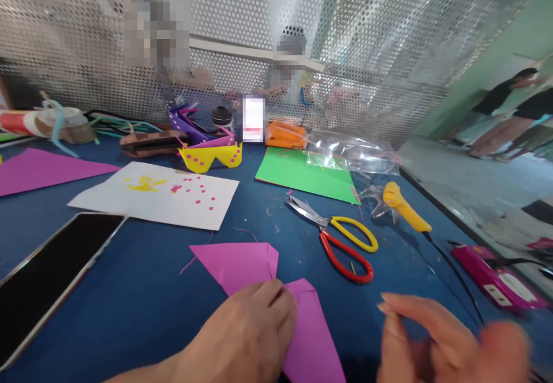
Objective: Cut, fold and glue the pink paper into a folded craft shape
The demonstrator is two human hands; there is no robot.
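My left hand (259,325) is closed on a folded piece of magenta paper (248,259), its fingers curled over the paper's narrow middle. The paper spreads out on both sides of the hand, with creased upper corners. To the right, my right hand (427,337) is raised apart from the paper, thumb and forefinger tips pinched together; whatever lies between them, if anything, is too small to make out. Beyond the hands, scissors (319,220) with one yellow and one red handle lie with their blades slightly parted. Thin magenta threads of paper are scattered near the sheet.
A phone (52,279) lies at left, near white paper (159,196) with coloured bits. Behind are a yellow mask (211,157), green sheets (309,173) and a lit screen (253,118). At right, a yellow glue gun (404,205) trails its cord by a pink power strip (496,276).
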